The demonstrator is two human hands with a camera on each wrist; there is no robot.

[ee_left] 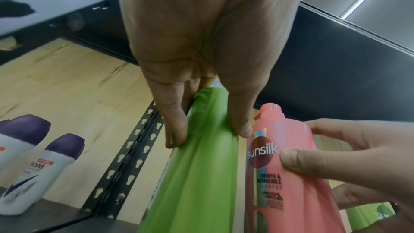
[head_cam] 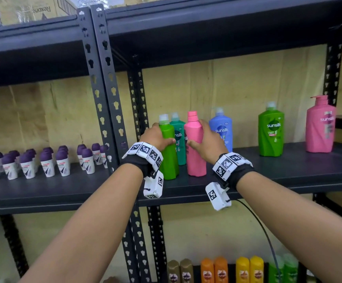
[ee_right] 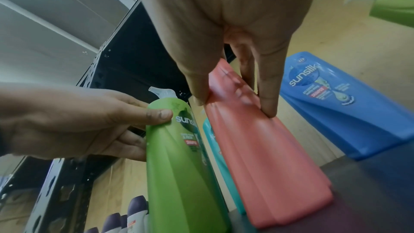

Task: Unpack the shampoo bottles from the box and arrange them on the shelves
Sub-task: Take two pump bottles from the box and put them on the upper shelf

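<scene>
Bright, even light; wide-angle bending at edges, wrist views slightly soft.

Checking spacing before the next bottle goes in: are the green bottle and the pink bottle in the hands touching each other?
Apart. In the right wrist view, the teal bottle shows through a gap between the green bottle and pink bottle.

Deodorants, cardboard and a cable around the rack

Purple-capped white deodorants [head_cam: 47, 162] are standing in rows on the left bay, upright and close together. A cardboard box [head_cam: 33, 9] is sitting on the top level at upper left, its print reading upside down. Tan cardboard backing [head_cam: 247, 88] is lining the wall behind the rack. A black cable [head_cam: 262, 227] is hanging in a curve at lower right, passing in front of the lower level.
</scene>
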